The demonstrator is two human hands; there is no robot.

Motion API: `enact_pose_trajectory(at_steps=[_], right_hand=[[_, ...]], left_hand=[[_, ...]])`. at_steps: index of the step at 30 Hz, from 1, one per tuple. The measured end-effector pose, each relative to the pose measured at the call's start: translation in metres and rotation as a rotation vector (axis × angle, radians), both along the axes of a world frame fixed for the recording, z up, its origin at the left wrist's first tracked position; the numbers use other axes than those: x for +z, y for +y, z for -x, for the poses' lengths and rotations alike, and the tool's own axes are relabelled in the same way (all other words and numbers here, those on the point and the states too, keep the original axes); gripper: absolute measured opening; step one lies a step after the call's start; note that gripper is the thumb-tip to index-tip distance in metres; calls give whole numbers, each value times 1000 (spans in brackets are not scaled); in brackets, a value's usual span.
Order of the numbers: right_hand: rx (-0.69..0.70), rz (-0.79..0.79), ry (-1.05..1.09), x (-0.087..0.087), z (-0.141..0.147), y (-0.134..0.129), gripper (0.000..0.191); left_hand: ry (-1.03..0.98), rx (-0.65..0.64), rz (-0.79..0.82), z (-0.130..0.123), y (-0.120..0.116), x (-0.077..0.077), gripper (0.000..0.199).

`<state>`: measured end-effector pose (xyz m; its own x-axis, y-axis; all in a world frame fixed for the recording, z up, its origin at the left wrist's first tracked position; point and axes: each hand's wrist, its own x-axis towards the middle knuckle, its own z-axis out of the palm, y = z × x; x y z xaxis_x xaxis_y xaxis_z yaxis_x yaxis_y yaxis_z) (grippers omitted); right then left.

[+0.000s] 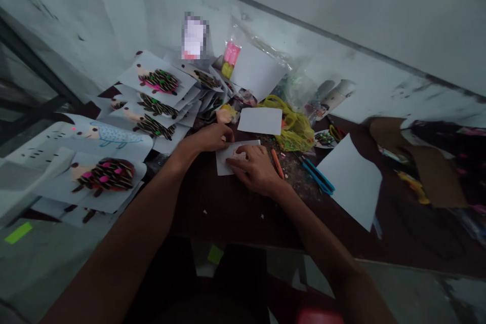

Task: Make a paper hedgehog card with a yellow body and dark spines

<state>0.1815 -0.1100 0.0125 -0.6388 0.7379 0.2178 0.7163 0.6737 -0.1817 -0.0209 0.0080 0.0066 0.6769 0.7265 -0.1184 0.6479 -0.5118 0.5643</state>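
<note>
— Currently, in the head view, where is the small paper [224, 165] seen?
— On the table [228, 217], partly covered by the loosely spread right hand [253, 162], nothing visibly grasped; its far left edge is met by the curled left hand [213, 137], any pinch hidden.
— How should it be handled?
— By the edges: probably light, easily creased. Its right is crowded by an orange tool [277, 164] and a blue tool [318, 175].

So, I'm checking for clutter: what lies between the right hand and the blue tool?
In the head view, an orange stick-shaped thing and a few small pale scraps lie on the dark table between the right hand and blue tool.
</note>
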Motion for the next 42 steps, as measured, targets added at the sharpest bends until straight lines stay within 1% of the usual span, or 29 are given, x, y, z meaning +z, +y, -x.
enact_pose_trajectory(at_steps=[7, 10, 12, 16, 20, 27, 34, 39, 42], right_hand=[[-11, 11, -13, -2, 7, 0, 29], [-27, 17, -5, -2, 8, -1, 29], [-35, 25, -3, -2, 9, -1, 30], [-51, 35, 27, -4, 9, -1, 32], [-97, 20, 91, -6, 9, -1, 34], [-23, 19, 12, -3, 16, -1, 34], [-68, 29, -31, -3, 19, -1, 32], [-166, 18, 22, -1, 9, -6, 32], [-149, 14, 28, -2, 5, -10, 29]], left_hand=[[10, -27, 28, 3, -1, 4, 35], [12, -85, 46, 9, -2, 8, 43], [24, -101, 52, 12, -2, 11, 48], [60, -91, 68, 11, -3, 13, 45], [50, -89, 67, 9, -3, 12, 41], [-4, -103, 63, 10, -2, 8, 44], [-38, -133, 72, 10, -5, 12, 52], [-53, -147, 61, 10, -4, 11, 63], [-51, -154, 61, 11, -5, 11, 71]])
